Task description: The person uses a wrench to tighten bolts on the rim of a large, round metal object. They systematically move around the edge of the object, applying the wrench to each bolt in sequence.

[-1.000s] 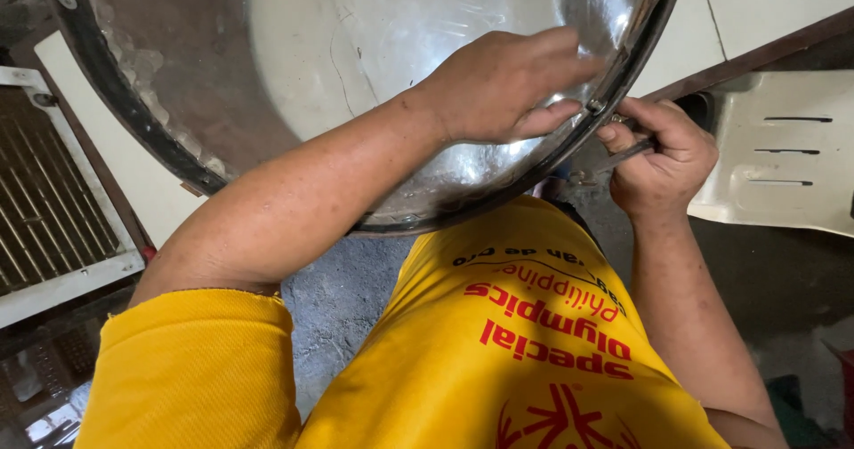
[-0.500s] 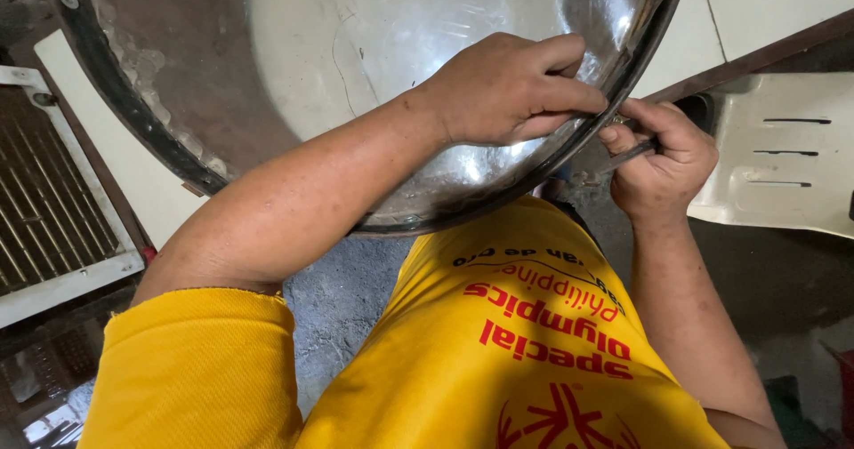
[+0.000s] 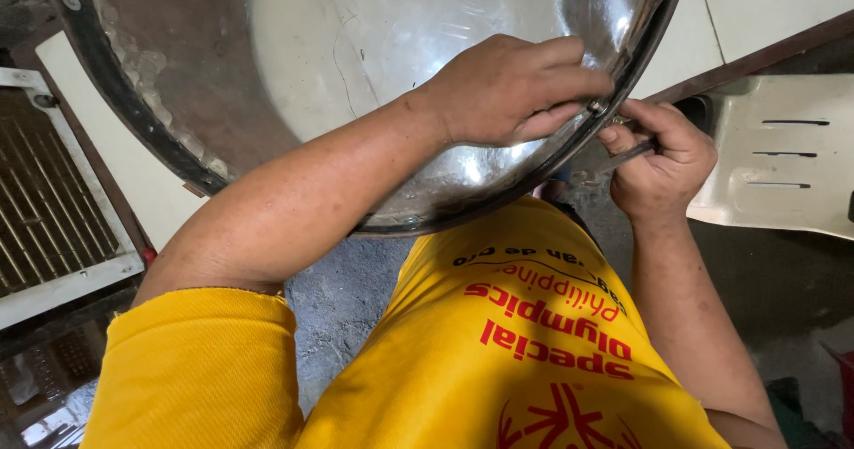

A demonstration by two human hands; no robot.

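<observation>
Barely shifted, left hand (image 3: 511, 89) pinches steel bowl (image 3: 382, 67) rim; right hand (image 3: 663, 160) grips a level tool (image 3: 630, 154).

Large shiny steel drum (image 3: 374, 67) with dark rim, and a slim metal tool (image 3: 633, 153) at its edge.

Round, bowl-like, polished inside with scratches and bright reflections; brown residue and pale crusty bits along the left inner wall. Tilted with open side facing up toward the camera, filling the upper part of the view. Small fastener (image 3: 594, 106) on the right rim, pinched by the left hand (image 3: 511, 89). Tool gripped in the right hand (image 3: 663, 160), just outside the rim.
</observation>
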